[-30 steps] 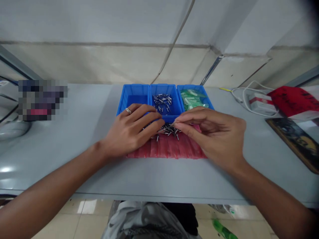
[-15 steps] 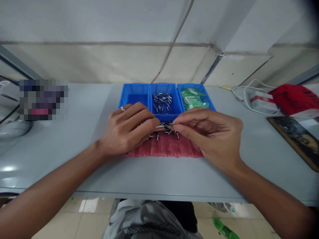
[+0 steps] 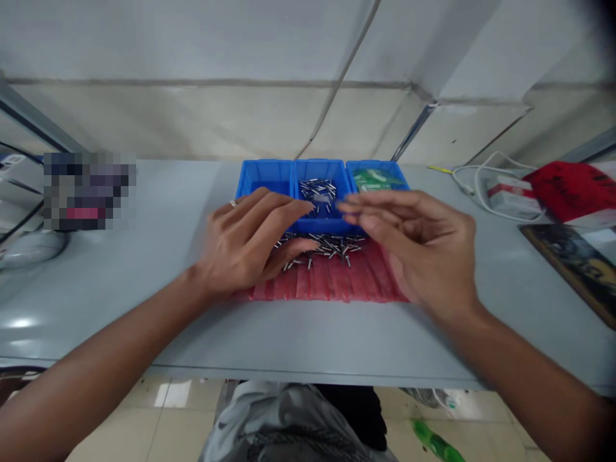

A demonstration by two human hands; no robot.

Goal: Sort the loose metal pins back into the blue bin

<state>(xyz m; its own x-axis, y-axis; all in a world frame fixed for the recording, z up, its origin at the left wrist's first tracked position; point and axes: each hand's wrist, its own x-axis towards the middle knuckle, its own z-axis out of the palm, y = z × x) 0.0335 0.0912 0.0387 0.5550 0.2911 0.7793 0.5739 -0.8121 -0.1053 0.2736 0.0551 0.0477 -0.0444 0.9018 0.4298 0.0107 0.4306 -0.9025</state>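
Note:
My left hand (image 3: 255, 240), a ring on one finger, has thumb and index finger spread apart with nothing seen between them. It hovers over the left part of a pile of small metal pins (image 3: 332, 246). These lie on red plastic strips or bags (image 3: 312, 282). My right hand (image 3: 409, 240) is raised near the front of the right blue bin (image 3: 402, 172); its fingertips are smeared by motion, so whether they hold something is unclear. More metal pins (image 3: 317, 188) lie in the middle blue bin (image 3: 320, 226).
The left blue bin (image 3: 267, 168) shows a bare floor. Green plastic packets (image 3: 375, 179) fill the right bin. At right on the table (image 3: 192, 340) are a white cable (image 3: 481, 192), a small box (image 3: 514, 196), red cloth (image 3: 568, 189) and a dark phone-like slab (image 3: 572, 266). A mouse (image 3: 33, 249) sits left.
My hands have moved apart from where their fingertips met over the pins. The left thumb and index finger have opened, and the right hand has shifted up and right.

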